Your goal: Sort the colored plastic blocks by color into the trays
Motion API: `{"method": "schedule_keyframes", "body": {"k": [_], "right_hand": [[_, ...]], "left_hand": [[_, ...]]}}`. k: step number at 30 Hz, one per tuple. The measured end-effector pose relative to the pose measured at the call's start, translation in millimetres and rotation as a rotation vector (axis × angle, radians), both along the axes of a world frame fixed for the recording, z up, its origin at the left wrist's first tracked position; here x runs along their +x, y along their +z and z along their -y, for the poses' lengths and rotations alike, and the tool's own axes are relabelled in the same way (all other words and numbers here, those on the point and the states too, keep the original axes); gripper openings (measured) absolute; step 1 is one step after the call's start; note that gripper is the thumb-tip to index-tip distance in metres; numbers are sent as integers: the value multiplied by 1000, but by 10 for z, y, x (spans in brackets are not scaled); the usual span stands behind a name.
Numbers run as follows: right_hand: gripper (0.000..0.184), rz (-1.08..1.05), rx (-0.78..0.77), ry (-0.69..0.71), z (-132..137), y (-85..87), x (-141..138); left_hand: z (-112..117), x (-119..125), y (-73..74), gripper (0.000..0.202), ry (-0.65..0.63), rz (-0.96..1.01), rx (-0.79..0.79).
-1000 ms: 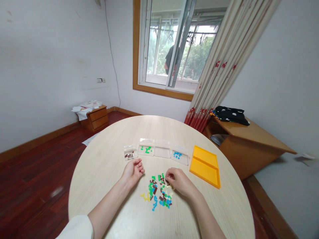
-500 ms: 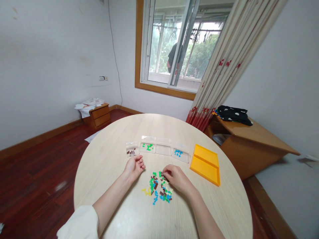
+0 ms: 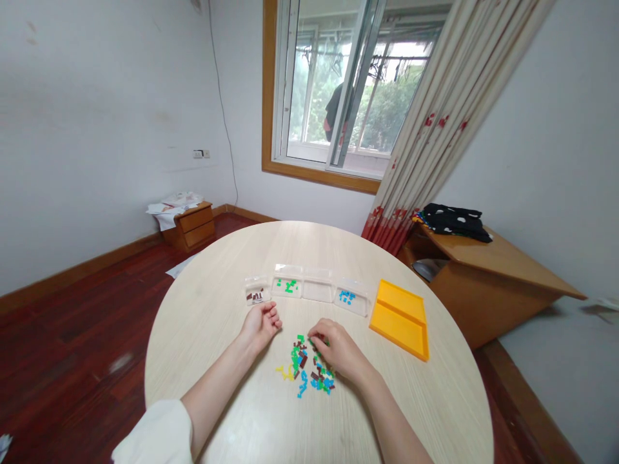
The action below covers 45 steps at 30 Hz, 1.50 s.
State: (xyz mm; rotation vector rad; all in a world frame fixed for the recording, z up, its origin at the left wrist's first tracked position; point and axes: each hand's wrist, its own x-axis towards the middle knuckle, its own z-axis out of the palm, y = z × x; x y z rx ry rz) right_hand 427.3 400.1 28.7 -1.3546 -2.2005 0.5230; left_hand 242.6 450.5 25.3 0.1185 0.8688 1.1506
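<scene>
A pile of small plastic pieces (image 3: 304, 367) in green, brown, blue and yellow lies on the round light-wood table (image 3: 232, 303). My right hand (image 3: 336, 351) rests on the pile's right side, fingers curled down onto the pieces. My left hand (image 3: 261, 324) lies palm-up just left of the pile, fingers loosely curled and holding nothing I can see. Beyond the hands stand clear trays in a row: one with brown pieces (image 3: 255, 290), one with green pieces (image 3: 287, 285), one that looks empty (image 3: 318, 290), one with blue pieces (image 3: 349, 298).
An orange tray (image 3: 399, 319) sits on the table to the right of the clear ones. A low wooden cabinet (image 3: 483, 277) with dark cloth on it stands at the right, a small drawer unit (image 3: 188, 225) at the far left wall. A person stands outside the window.
My right hand has slid a little left over the pile. The camera has shifted slightly; my left hand stays where it was.
</scene>
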Motion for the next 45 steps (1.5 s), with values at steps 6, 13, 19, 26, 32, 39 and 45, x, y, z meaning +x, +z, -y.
{"method": "schedule_keyframes", "body": {"k": [6, 13, 19, 26, 32, 39, 45], "right_hand": [[19, 73, 82, -3, -12, -60, -77], [22, 188, 130, 71, -33, -125, -123], [17, 244, 145, 40, -31, -100, -128], [15, 15, 235, -44, -50, -65, -134], [21, -165, 329, -22, -59, -34, -221], [20, -154, 306, -177, -67, -38, -76], [11, 182, 204, -326, -48, -55, -16]], "left_hand": [[17, 15, 13, 16, 2, -4, 0], [17, 18, 6, 16, 7, -1, 4], [7, 21, -22, 15, 9, -6, -12], [38, 59, -30, 14, -102, 60, -56], [124, 137, -27, 28, -331, 213, -87], [102, 122, -76, 28, -262, 199, -106], [40, 85, -123, 26, -151, 172, -88]]}}
